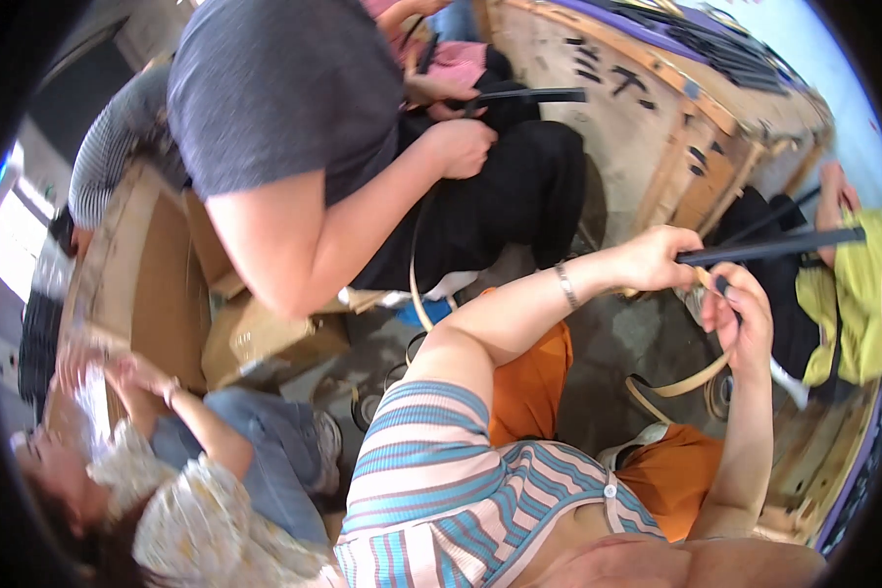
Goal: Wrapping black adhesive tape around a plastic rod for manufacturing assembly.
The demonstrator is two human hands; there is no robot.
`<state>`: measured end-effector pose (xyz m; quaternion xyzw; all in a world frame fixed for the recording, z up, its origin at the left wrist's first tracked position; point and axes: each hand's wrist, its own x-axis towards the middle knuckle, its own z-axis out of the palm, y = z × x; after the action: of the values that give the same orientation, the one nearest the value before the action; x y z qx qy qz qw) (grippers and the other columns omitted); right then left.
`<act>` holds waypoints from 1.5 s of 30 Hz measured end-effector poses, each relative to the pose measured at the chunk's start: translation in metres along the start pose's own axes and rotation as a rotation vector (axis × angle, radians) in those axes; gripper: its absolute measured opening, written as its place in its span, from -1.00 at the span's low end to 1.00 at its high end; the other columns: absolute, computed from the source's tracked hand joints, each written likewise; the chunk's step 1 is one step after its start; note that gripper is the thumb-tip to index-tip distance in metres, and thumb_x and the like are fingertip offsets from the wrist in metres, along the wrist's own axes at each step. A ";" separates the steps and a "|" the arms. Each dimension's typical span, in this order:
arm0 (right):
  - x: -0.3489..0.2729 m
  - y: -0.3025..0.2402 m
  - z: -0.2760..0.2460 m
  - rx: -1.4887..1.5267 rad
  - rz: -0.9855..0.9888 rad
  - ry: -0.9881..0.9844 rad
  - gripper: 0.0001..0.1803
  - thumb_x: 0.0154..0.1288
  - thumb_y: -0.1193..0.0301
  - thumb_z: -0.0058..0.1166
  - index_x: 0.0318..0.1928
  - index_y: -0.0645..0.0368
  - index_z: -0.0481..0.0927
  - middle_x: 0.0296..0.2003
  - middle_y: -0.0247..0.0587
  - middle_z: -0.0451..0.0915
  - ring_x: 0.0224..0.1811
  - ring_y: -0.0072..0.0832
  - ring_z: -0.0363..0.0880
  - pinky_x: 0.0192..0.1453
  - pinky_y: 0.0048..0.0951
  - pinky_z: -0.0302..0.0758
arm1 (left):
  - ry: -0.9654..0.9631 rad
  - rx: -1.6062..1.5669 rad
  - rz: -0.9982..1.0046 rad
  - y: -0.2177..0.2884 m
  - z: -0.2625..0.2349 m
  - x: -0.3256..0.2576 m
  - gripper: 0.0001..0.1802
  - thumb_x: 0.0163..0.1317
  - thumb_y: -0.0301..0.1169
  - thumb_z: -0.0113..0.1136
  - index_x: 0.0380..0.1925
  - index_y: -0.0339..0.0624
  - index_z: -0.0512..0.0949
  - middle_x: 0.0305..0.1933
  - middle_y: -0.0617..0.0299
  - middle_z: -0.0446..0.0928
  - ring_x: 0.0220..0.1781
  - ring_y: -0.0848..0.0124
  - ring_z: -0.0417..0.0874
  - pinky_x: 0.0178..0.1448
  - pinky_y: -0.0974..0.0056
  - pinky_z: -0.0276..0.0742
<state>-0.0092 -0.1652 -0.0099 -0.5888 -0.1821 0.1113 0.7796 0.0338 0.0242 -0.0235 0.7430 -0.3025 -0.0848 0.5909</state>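
My left hand [661,257], a bracelet on its wrist, is closed around the near end of a long, flat black strip [784,246]. The strip reaches out to the right, toward a person in yellow-green. Just right of and below it, my right hand [743,318] has its fingers bent in a pinch beside that end. A small black end piece [722,283] shows at its fingertips. From under this hand a tan band [678,388] with a dark side hangs and curls toward the floor. Whether band and black strip are joined, I cannot tell.
Ahead, a co-worker in grey [274,88] holds a similar black strip [534,96]. More black strips [725,57] lie on a wooden crate [598,88]. At left are cardboard boxes [274,338] and a seated person [196,510]. A wooden slatted frame [833,470] stands at right.
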 end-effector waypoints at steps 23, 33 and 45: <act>0.011 -0.004 -0.048 -0.140 -0.037 0.146 -0.81 0.30 0.33 -0.07 -0.28 0.22 0.46 -0.58 -0.48 0.33 -0.62 -0.77 0.18 -0.63 -0.71 0.04 | 0.148 -0.301 0.067 -0.039 -0.040 0.023 -0.76 0.31 -0.30 -0.11 -0.27 -0.27 0.42 -0.61 0.36 0.32 -0.60 0.57 0.28 -0.51 0.47 0.20; 0.012 -0.007 -0.064 -0.473 -0.396 0.393 -0.77 0.31 0.33 -0.07 -0.37 0.25 0.49 -0.54 -0.49 0.38 -0.44 -0.76 0.27 -0.33 -0.66 0.26 | 0.042 -0.314 -0.133 -0.032 0.004 0.039 -0.67 0.36 -0.20 -0.18 -0.43 -0.19 0.43 -0.71 0.40 0.26 -0.71 0.64 0.17 -0.63 0.53 0.08; 0.033 0.011 -0.058 -0.573 -0.381 0.399 -0.81 0.28 0.38 0.01 -0.45 0.22 0.46 -0.59 -0.56 0.29 -0.50 -0.80 0.18 -0.44 -0.69 0.18 | -0.023 -0.330 -0.190 -0.028 0.015 0.042 -0.66 0.35 -0.17 -0.16 -0.47 -0.17 0.41 -0.71 0.40 0.26 -0.72 0.64 0.16 -0.64 0.52 0.06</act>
<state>0.0449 -0.2002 -0.0295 -0.7480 -0.1566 -0.2074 0.6107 0.0706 -0.0079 -0.0440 0.6603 -0.2198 -0.1971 0.6906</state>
